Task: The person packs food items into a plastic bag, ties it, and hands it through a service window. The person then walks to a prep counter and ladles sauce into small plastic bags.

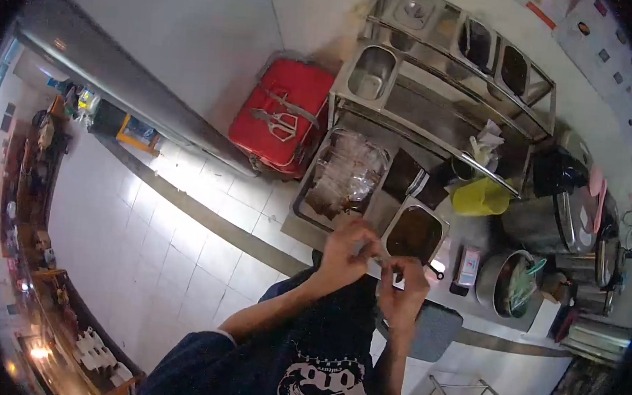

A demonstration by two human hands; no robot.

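My left hand and my right hand are close together in front of my chest, at the counter's near edge. The fingers of both are pinched, and what they hold is too small to make out. Just beyond them stands a metal container with dark brown contents. To its left, a metal tray holds clear plastic-wrapped items. A dark handle with a ring end shows beside my right hand.
A red bag with scissors on it stands left of the metal rack. On the right are a yellow-green container, a small box, a metal pot and a large steel vessel.
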